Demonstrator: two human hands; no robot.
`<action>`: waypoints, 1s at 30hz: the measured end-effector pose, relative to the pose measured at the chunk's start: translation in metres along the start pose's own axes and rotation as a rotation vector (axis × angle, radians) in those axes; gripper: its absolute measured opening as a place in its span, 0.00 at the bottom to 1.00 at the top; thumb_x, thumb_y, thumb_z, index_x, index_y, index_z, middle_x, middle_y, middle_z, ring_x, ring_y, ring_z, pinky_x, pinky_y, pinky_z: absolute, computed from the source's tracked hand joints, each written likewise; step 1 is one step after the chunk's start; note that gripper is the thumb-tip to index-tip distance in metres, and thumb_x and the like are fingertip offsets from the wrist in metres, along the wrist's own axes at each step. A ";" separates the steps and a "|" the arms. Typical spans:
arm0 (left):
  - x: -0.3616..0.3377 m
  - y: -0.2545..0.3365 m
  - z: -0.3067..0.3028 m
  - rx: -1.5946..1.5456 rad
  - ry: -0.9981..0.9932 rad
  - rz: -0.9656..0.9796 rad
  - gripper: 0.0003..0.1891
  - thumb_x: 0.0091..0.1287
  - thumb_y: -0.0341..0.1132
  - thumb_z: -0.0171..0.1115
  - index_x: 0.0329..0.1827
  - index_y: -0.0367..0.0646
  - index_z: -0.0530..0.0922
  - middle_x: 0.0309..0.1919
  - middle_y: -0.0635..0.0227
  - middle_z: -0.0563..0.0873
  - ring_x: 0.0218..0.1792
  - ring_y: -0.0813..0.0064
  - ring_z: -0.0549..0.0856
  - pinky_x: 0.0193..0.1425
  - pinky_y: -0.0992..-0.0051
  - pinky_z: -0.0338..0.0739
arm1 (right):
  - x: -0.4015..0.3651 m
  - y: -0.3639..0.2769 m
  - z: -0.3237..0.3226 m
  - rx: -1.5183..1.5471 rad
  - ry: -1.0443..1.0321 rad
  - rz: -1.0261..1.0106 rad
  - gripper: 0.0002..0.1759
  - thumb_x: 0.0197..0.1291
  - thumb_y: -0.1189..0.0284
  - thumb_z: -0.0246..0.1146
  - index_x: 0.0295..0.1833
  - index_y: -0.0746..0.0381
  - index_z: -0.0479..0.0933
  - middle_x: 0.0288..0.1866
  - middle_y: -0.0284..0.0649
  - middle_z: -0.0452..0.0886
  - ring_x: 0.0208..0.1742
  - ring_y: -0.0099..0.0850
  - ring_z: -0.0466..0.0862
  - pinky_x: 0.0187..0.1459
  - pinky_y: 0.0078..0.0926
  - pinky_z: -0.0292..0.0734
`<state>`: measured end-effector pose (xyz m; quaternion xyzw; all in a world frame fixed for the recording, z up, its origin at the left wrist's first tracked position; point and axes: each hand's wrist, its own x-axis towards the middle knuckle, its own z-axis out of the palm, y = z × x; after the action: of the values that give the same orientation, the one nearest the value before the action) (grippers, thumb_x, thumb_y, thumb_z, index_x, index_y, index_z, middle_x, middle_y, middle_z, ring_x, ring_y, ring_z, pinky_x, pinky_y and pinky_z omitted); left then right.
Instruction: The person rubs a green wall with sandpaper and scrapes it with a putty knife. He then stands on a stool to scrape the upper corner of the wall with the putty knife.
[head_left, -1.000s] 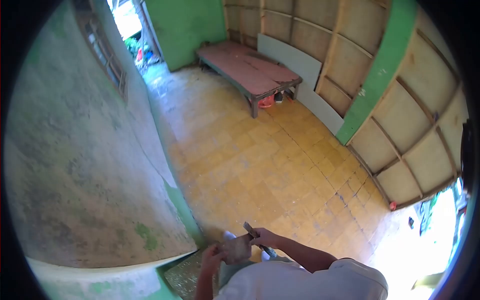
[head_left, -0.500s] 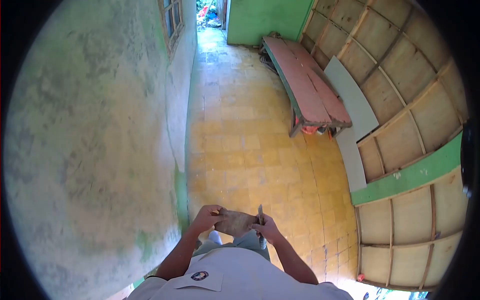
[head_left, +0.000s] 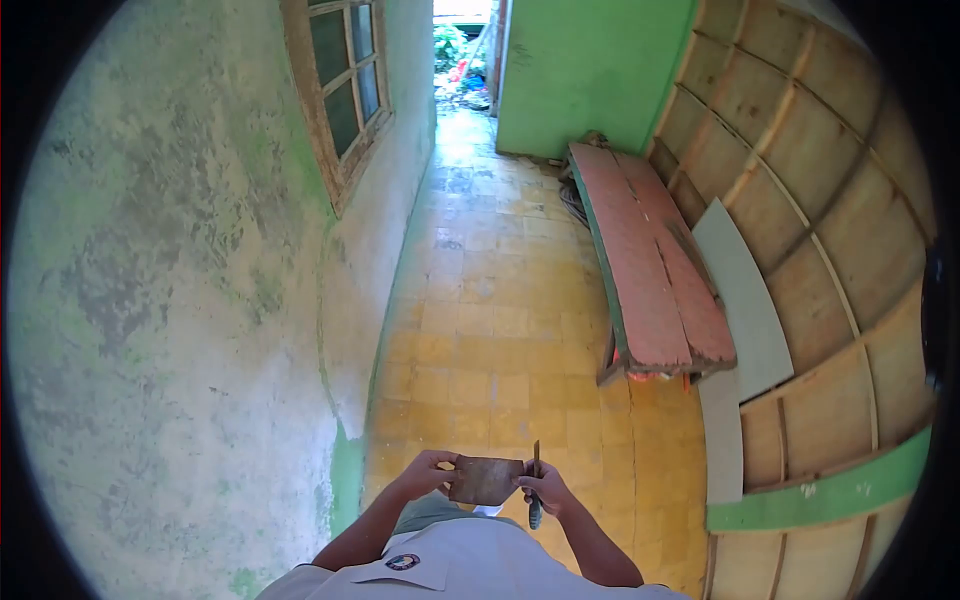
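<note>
A brown, roughly rectangular sheet [head_left: 486, 481] is stretched between my two hands in front of my body, its worn face turned up. I cannot make out what it is made of. My left hand [head_left: 431, 474] pinches its left edge. Closed at the sheet's right edge, my right hand [head_left: 550, 489] also grips a narrow scraper-like tool [head_left: 535, 515]. The tool stands nearly upright, thin blade upward and dark handle below, seen almost edge-on.
To my left rises a patchy, stained wall [head_left: 200, 280] with a wooden-framed window [head_left: 345, 80]. Yellow tiles cover the floor [head_left: 480, 350]. A long reddish bench [head_left: 650, 270] stands at the right, beside a pale board [head_left: 740, 300] and wood-framed panels [head_left: 800, 150]. A doorway [head_left: 465, 60] opens ahead.
My view has tilted up and shifted left, so the window, bench and doorway sit lower and further right. Both hands still hold the sheet and the tool, the sheet now more level.
</note>
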<state>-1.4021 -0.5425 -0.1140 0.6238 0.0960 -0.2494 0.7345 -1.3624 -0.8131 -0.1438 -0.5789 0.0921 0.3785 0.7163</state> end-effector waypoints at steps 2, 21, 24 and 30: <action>0.028 0.014 -0.008 0.000 0.059 0.022 0.14 0.57 0.28 0.63 0.46 0.35 0.79 0.37 0.67 0.81 0.32 0.74 0.83 0.29 0.76 0.81 | 0.034 -0.031 -0.009 0.006 -0.044 0.072 0.11 0.50 0.80 0.63 0.38 0.61 0.69 0.25 0.32 0.71 0.22 0.20 0.71 0.21 0.20 0.69; 0.381 0.244 -0.158 0.021 0.073 0.187 0.12 0.55 0.26 0.61 0.43 0.36 0.80 0.31 0.67 0.82 0.25 0.77 0.82 0.25 0.77 0.79 | 0.335 -0.321 -0.048 0.085 0.001 0.020 0.09 0.51 0.80 0.61 0.36 0.60 0.67 0.24 0.35 0.71 0.21 0.27 0.74 0.21 0.25 0.69; 0.430 0.266 -0.170 0.028 0.086 0.230 0.12 0.54 0.25 0.61 0.42 0.37 0.80 0.31 0.66 0.82 0.25 0.77 0.82 0.24 0.77 0.79 | 0.380 -0.343 -0.065 0.072 0.085 -0.015 0.10 0.49 0.80 0.61 0.35 0.61 0.68 0.22 0.34 0.72 0.18 0.25 0.72 0.20 0.24 0.69; 0.524 0.297 -0.201 0.040 0.179 0.212 0.14 0.53 0.22 0.59 0.44 0.36 0.79 0.32 0.66 0.83 0.25 0.77 0.82 0.25 0.77 0.80 | 0.494 -0.400 -0.103 0.018 0.005 0.017 0.09 0.49 0.80 0.62 0.35 0.61 0.69 0.21 0.35 0.72 0.18 0.26 0.73 0.21 0.26 0.70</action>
<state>-0.7744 -0.4494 -0.1342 0.6647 0.0898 -0.1156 0.7327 -0.7275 -0.7076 -0.1537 -0.5725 0.1025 0.3823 0.7180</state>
